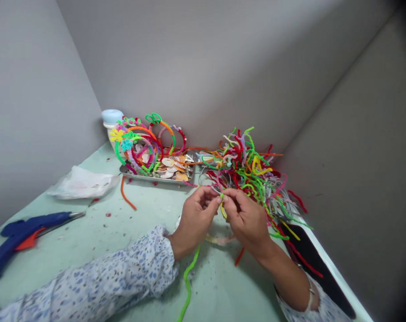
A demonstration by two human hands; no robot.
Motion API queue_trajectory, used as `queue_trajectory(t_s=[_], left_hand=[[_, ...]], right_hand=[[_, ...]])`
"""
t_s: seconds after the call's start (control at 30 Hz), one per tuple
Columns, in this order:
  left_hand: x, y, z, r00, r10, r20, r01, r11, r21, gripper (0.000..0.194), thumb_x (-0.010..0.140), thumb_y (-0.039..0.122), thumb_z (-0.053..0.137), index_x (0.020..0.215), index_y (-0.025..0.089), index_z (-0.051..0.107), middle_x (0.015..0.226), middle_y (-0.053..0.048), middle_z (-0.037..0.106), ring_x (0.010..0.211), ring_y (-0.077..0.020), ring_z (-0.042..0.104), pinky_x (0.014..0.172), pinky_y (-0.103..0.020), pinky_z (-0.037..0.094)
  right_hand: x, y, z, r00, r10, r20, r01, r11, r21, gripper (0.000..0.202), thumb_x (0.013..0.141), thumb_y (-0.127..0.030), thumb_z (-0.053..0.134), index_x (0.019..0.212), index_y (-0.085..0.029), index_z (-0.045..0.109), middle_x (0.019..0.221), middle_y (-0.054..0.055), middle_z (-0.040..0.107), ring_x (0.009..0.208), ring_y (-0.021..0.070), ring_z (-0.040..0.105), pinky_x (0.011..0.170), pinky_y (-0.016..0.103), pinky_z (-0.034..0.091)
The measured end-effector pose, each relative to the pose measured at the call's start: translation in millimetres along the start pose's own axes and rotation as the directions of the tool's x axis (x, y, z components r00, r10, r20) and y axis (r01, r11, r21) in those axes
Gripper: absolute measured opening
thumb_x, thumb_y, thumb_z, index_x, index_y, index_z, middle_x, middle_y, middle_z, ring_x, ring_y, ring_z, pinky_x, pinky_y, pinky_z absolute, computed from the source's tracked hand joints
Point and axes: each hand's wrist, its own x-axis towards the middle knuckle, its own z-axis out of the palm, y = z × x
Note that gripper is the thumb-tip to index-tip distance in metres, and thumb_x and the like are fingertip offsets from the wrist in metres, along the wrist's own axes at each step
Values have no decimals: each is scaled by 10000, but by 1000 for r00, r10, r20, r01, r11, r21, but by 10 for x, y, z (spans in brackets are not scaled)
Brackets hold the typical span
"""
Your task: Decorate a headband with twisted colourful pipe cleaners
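At pale green table (149, 223), grey walls — both hands (219, 221) pinching pipe cleaner (222, 197).

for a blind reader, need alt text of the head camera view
Two bare hands, left and right, pinch a green and yellow fuzzy stem over a pale green table. Behind them are a tray of flat pieces with colorful fuzzy hoops and a tangled heap of bright stems; blue-handled pliers lie at left.
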Motion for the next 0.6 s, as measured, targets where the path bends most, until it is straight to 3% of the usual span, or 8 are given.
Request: queue_trajectory(t_s=[0.3, 0.6], left_hand=[[7, -10, -16, 998, 66, -21, -63, 990, 122, 76, 818, 240, 562, 828, 166, 545, 744, 10, 563, 687, -104, 515, 636, -217, 420], [-5, -15, -26, 994, 95, -50, -90, 991, 103, 33, 805, 197, 558, 814, 166, 548, 741, 11, 564, 687, -103, 520, 633, -213, 424]], right_hand=[[-11, -15, 10, 997, 71, -1, -71, 996, 59, 212, 890, -300, 443, 946, -194, 618, 709, 24, 677, 674, 164, 648, 593, 239, 472], [-19, -54, 12, 995, 92, 32, -94, 991, 91, 229, 887, -295, 442, 967, -191, 630, 689, 27, 676, 661, 168, 648, 555, 233, 465]])
